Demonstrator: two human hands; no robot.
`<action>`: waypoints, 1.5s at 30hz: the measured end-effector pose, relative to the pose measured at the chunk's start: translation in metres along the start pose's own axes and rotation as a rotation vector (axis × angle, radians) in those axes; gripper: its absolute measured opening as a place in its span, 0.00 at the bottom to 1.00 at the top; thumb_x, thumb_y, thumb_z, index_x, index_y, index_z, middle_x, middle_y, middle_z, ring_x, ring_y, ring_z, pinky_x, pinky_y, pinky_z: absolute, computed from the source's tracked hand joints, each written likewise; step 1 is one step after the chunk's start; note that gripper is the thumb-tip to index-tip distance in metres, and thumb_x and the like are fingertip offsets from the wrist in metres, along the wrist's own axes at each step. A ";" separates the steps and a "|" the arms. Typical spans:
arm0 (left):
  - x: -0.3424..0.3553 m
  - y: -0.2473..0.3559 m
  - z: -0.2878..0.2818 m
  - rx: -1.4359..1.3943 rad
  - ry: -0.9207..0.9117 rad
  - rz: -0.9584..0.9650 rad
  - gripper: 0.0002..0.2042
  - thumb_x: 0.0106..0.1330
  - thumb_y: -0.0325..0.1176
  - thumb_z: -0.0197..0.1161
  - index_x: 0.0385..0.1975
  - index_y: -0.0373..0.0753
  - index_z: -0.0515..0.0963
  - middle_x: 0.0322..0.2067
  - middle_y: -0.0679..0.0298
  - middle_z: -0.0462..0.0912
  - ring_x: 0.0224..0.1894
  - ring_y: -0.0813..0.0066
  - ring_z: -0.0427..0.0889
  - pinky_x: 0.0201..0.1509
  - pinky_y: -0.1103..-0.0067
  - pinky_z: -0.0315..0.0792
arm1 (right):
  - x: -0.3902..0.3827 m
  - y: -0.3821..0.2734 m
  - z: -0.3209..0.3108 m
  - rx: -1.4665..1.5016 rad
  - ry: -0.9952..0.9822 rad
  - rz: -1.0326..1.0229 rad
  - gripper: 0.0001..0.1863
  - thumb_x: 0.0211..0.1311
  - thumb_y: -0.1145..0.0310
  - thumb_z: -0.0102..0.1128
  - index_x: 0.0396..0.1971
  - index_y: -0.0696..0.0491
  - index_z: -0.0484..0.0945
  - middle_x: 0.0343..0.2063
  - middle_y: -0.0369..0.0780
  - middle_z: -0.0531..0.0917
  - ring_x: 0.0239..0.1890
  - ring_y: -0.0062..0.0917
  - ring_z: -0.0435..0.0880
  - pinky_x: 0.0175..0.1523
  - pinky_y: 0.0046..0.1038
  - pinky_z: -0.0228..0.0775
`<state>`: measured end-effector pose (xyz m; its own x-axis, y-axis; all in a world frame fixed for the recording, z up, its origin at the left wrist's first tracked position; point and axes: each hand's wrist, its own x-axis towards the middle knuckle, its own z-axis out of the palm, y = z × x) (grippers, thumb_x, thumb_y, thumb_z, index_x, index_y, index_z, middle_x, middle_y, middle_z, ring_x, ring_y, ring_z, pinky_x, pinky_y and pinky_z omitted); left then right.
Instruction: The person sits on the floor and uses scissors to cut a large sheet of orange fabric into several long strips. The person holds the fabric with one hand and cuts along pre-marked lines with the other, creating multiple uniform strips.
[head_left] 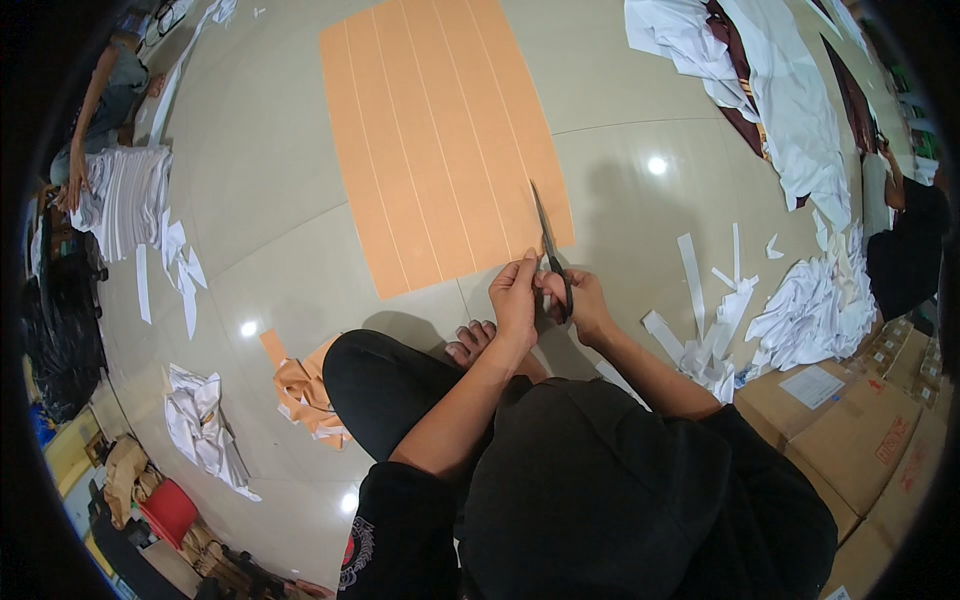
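Orange sheet lies ahead of the left hand pinching its edge.

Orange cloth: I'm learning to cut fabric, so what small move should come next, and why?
Probably a short snip along the rightmost pale line: the right hand holds the scissors with their blades over the orange cloth near that line, and the left hand is at the near edge.
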<state>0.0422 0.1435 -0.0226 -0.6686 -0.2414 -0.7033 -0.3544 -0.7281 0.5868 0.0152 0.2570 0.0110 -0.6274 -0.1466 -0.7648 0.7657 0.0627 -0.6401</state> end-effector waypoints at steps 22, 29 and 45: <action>0.000 0.001 0.000 -0.008 -0.031 -0.029 0.12 0.75 0.38 0.64 0.33 0.36 0.83 0.22 0.69 0.81 0.22 0.84 0.75 0.27 0.84 0.68 | 0.004 0.002 -0.001 0.024 0.020 0.003 0.18 0.62 0.56 0.73 0.23 0.53 0.78 0.14 0.33 0.75 0.12 0.17 0.73 0.17 0.22 0.59; -0.005 0.010 0.005 0.061 0.033 -0.046 0.13 0.75 0.38 0.64 0.31 0.36 0.83 0.22 0.72 0.79 0.21 0.87 0.70 0.26 0.84 0.63 | 0.005 0.004 -0.002 0.011 0.026 0.012 0.18 0.61 0.56 0.74 0.22 0.53 0.78 0.14 0.32 0.75 0.12 0.16 0.72 0.17 0.22 0.59; -0.006 0.006 -0.002 0.122 0.040 -0.013 0.14 0.75 0.39 0.63 0.27 0.41 0.84 0.18 0.76 0.73 0.18 0.89 0.63 0.21 0.84 0.52 | 0.026 -0.017 0.004 -0.011 -0.038 -0.066 0.24 0.59 0.49 0.72 0.21 0.54 0.76 0.15 0.33 0.74 0.15 0.17 0.73 0.19 0.23 0.62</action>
<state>0.0455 0.1398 -0.0156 -0.6381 -0.2596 -0.7249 -0.4414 -0.6480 0.6207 -0.0135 0.2486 0.0024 -0.6708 -0.1881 -0.7174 0.7208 0.0626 -0.6903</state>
